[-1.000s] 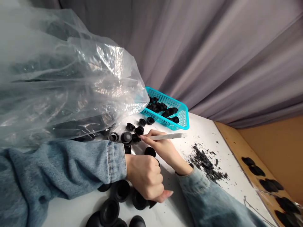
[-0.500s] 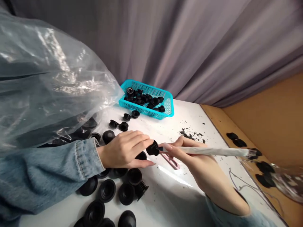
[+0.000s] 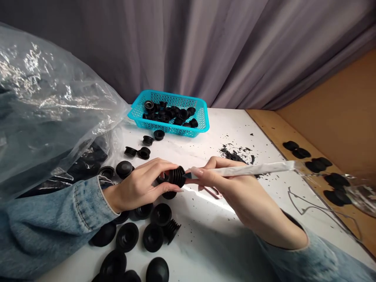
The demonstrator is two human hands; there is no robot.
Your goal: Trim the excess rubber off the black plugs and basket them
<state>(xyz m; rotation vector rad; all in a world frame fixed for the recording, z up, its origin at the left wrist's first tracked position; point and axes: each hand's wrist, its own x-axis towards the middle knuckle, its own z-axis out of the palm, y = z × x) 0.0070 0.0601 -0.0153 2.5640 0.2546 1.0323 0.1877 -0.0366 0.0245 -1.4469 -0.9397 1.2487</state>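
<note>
Between thumb and fingers, my left hand (image 3: 138, 184) grips a black ribbed rubber plug (image 3: 177, 177), its ridges facing right. My right hand (image 3: 226, 182) is closed around a long tool with a white wrapped handle (image 3: 252, 169), which looks like a craft knife. Its dark tip (image 3: 187, 176) meets or nearly meets the plug's right end; the exact contact is too small to tell. Under my right hand lies a pink tool (image 3: 214, 192), partly covered. Several similar black plugs (image 3: 127, 237) lie below and around my left hand.
A turquoise basket (image 3: 202, 119) of black plugs stands at the back. Black shavings (image 3: 235, 153) are scattered on the white table (image 3: 205, 243). A large clear plastic bag (image 3: 58, 102) bulges on the left. More black pieces (image 3: 315, 164) and a grey cord (image 3: 299, 203) lie at right.
The view has shifted slightly. My left fingers, spread beside the plug before, now close on it. The tool's tip stays at the plug's right end.
</note>
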